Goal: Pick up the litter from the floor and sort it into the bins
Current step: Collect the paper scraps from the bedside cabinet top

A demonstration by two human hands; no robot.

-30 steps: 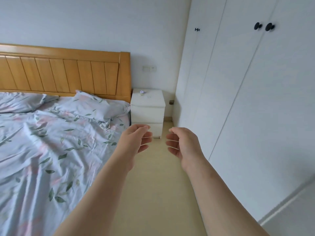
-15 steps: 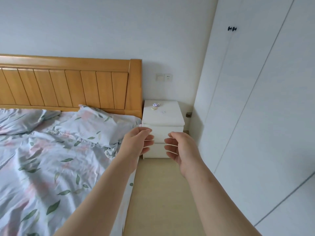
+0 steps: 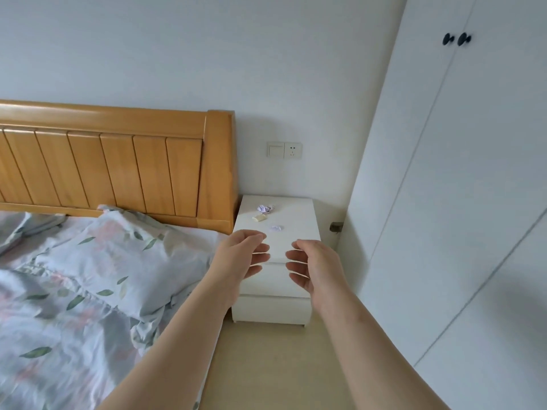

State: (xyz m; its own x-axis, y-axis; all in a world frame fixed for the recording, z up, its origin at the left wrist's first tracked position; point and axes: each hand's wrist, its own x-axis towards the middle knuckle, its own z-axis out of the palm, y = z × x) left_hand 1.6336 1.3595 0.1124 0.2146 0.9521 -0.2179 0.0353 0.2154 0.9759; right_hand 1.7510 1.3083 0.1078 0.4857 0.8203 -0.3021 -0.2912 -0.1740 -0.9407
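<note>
**White bedside desk (image 3: 299, 214): three scraps on top, both hands empty**

Left hand (image 3: 241, 257) and right hand (image 3: 315, 266) are held out side by side before the desk's front edge, palms turned toward each other, not touching. The grip of each is loose, with fingers half curled and nothing held.

All the litter in view is on the desk top. None is seen on the strip of floor (image 3: 281, 365) between bed (image 3: 74, 276) and wardrobe (image 3: 444, 202). No bins are in view.

Count:
- Litter: three pieces.
- Pale lilac paper: two. The larger crumple (image 3: 264, 209) lies toward the back and the smaller crumple (image 3: 276, 228) lies nearest the hands.
- Yellowish scrap (image 3: 258, 218): one, just beside the larger crumple.
- Hands: two.
- Black knobs (image 3: 448, 39) on the wardrobe: two.

The step in hand is judged to be the reach for a first pick.
- The smaller crumple is best taken first, being nearest.
- A fingertip pinch from above is advised. Light paper is likely to skid on the smooth top if it is swept at.
- One piece can be taken per hand, so the kinds are kept apart for sorting.
- The yellowish scrap's material cannot be told at this size and should be checked once it is lifted.
</note>
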